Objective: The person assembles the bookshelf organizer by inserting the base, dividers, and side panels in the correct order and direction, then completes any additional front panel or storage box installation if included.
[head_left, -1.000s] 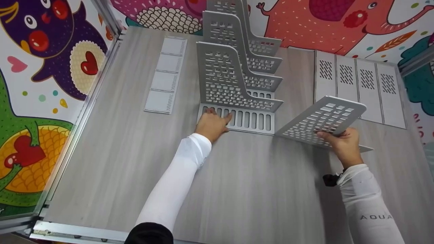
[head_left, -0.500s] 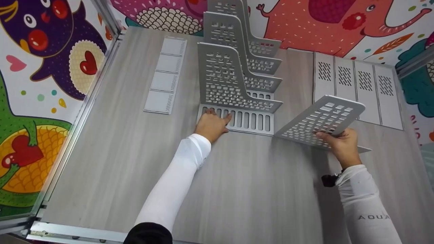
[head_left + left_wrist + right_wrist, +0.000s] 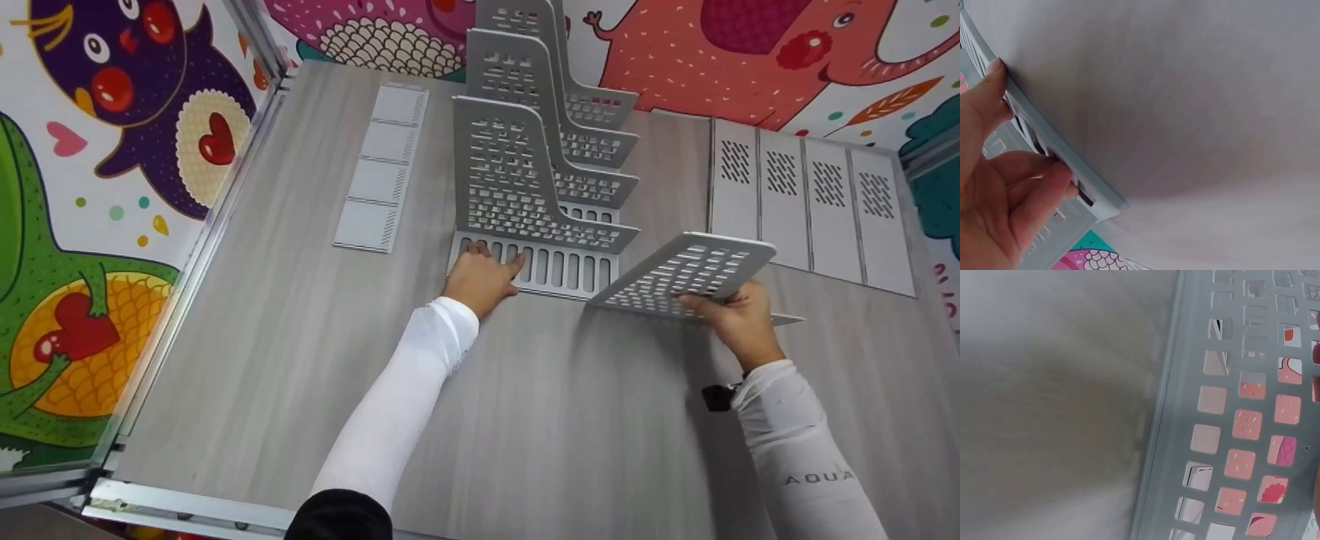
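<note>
A broad grey wood-grain surface [image 3: 300, 375] was used to carry everything. On its far middle a grey metal-looking rack [image 3: 506, 172] of tall perforated dividers with cut-away fronts was stood upright, lined up front to back, apparently so that each step could be reached from the near side. To its right, a block of four pale flat panels with slanted slots [image 3: 810, 202] was laid flat. A loose grey perforated panel with a flanged edge [image 3: 675, 285] was held tilted just beside the rack's near right corner; contact with the surface could not be told. To the left, a narrow strip of four small pale panels [image 3: 382, 165] was laid flat, well apart.

The loose panel was pinched at its side by the right hand [image 3: 739, 319], thumb on its near face, probably so its slant could be controlled. The rack's slotted base was gripped by the left hand [image 3: 484, 281], fingertips bent into the slots, seemingly to steady it.
</note>
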Motion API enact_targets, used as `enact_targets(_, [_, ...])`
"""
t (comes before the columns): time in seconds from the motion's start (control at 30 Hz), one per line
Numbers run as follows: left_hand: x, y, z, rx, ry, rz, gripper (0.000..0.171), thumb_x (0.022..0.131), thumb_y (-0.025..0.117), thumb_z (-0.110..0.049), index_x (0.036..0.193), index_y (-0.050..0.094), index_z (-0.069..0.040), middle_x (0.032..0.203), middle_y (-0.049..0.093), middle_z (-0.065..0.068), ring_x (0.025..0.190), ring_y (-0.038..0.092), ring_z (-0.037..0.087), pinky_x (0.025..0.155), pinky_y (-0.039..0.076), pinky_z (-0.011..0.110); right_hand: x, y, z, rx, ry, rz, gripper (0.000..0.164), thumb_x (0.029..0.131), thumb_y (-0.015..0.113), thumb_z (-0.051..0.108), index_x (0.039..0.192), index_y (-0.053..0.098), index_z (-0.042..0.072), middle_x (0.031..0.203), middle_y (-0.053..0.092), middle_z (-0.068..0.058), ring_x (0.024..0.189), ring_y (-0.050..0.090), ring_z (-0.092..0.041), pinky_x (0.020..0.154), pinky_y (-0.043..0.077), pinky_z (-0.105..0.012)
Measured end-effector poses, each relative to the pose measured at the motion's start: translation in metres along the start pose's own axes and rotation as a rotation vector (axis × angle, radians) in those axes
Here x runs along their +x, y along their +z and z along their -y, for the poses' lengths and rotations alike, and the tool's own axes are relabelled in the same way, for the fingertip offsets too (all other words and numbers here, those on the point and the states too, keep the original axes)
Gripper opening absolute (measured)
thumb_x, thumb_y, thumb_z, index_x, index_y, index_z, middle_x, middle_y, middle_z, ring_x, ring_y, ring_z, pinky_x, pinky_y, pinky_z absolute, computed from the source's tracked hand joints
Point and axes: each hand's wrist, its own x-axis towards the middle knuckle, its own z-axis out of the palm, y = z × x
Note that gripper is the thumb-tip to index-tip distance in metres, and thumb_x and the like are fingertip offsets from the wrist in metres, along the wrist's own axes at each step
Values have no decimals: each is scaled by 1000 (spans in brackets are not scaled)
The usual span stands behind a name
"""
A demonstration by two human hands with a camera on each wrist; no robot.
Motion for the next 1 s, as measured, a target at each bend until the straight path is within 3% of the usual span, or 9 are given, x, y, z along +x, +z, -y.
enact_targets(0.13, [1,0,-2,1,-5,-6,60,89,45,-56,144,39,-34,117,67,20,115,60,39,77,57,42,0,-17,2,80,13,-44,24,72,68,-19,89,73,-2,79,76,2,72,71,-5,62,53,-17])
enact_targets(0.27, [1,-2,0,15,-22,-16,60,88,46,-57,143,41,-34,105,72,16,111,63,37,72,57,40,-2,-28,1,104,-17,-30,22,74,68,-17,94,71,-6,82,76,1,75,72,-6,65,54,-17])
enact_targets(0.37, [1,-2,0,8,-12,-20,60,88,46,-57,143,41,-34,102,73,16,111,63,37,72,57,40,-4,-31,1,80,-9,-31,24,74,68,-17,95,71,-6,83,76,2,76,72,-6,65,53,-16])
enact_targets(0.53, [2,0,-2,-5,-17,-10,60,88,46,-57,143,40,-35,111,70,16,113,61,37,75,57,41,-4,-32,1,59,58,-73,23,72,70,-17,93,71,-6,80,76,0,74,72,-7,65,54,-18])
enact_targets(0.7, [3,2,-3,-5,-9,2,60,89,44,-57,144,39,-34,118,67,18,115,60,38,75,57,42,-6,-33,1,49,85,-59,24,72,70,-16,92,72,-3,80,76,1,73,72,-7,64,54,-18])
enact_targets(1.0, [2,0,-1,-17,-7,-15,58,89,46,-56,143,41,-34,108,71,16,111,62,37,74,57,42,-4,-29,0,-47,73,-49,23,73,71,-13,92,73,0,80,76,6,74,71,-4,65,53,-16])
